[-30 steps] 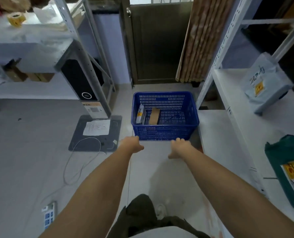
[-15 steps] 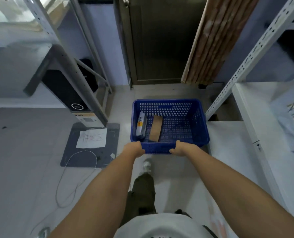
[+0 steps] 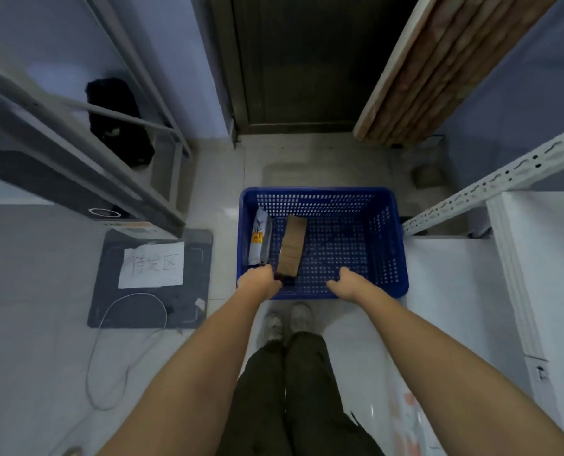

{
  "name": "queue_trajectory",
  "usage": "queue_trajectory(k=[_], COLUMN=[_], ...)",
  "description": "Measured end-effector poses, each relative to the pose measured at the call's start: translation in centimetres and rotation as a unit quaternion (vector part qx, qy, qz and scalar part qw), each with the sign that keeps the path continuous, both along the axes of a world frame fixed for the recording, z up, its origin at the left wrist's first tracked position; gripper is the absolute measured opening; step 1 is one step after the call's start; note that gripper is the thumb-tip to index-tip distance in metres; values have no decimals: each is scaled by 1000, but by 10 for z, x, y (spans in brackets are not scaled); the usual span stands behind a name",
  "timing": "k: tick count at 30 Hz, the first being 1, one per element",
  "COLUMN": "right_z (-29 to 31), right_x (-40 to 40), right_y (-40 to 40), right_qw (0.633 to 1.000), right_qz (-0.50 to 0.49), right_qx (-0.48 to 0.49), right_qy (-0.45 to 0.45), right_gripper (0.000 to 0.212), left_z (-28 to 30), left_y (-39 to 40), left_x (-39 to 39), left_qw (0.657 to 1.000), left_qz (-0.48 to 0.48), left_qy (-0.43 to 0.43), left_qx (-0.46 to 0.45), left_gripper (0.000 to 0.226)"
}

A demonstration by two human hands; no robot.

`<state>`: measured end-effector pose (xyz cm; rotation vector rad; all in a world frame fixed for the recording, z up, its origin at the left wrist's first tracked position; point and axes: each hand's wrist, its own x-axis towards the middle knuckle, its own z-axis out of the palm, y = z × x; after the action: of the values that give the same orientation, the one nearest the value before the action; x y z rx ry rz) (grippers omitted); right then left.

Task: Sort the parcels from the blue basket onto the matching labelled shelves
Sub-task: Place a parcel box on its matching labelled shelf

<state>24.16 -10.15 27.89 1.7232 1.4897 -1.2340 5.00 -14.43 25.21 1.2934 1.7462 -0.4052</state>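
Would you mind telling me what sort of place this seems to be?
Probably a small parcel-sorting storeroom: metal racking on both sides, a blue basket holding parcels on the tiled floor, and a grey mat with a handwritten paper sign.

Head-worn camera looks steeply down, close over the blue basket (image 3: 386,258) on the floor.
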Motion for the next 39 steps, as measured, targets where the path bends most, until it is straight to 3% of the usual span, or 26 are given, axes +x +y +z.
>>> queue_trajectory(k=[8, 14, 21, 24, 26, 29, 34, 37, 39], right_z=[-160, -315, -466, -509, -529, -552, -572, -560, -545], right_x=[-19, -32, -32, -34, -38, -49, -61, -47, -33], right_y=[65, 86, 98, 107, 114, 116, 102, 99, 98], right_qw=[998, 994, 982, 973, 959, 933, 927, 930, 928], right_qz=[-42, -83, -179, -215, -265, -330, -367, -368, -373], right_qx=[-35, -64, -49, -58, -74, -93, -65, -22, 14], right_qy=[27, 23, 35, 58, 74, 105, 37, -6, 3], right_gripper=[23, 43, 41, 60, 83, 103, 127, 126, 114], left_z=[-162, -312, -469, -517, -539, -554, -533, -505, -494], left_y=[20, 49, 80, 79, 76, 69, 56, 49, 53], left_x=[2, 19, 23, 18, 15, 18, 45, 56, 53], left_qw=[991, 994, 996, 993, 981, 951, 958, 972, 952], left_qz=[132, 104, 76, 109, 181, 272, 247, 157, 242], left_qy=[-34, -43, -22, -12, -67, -146, -131, -144, -147], left_qx=[-6, -8, -50, -46, -31, 5, 67, 99, 118], left_gripper=[31, 44, 59, 65, 58, 40, 49, 68, 48])
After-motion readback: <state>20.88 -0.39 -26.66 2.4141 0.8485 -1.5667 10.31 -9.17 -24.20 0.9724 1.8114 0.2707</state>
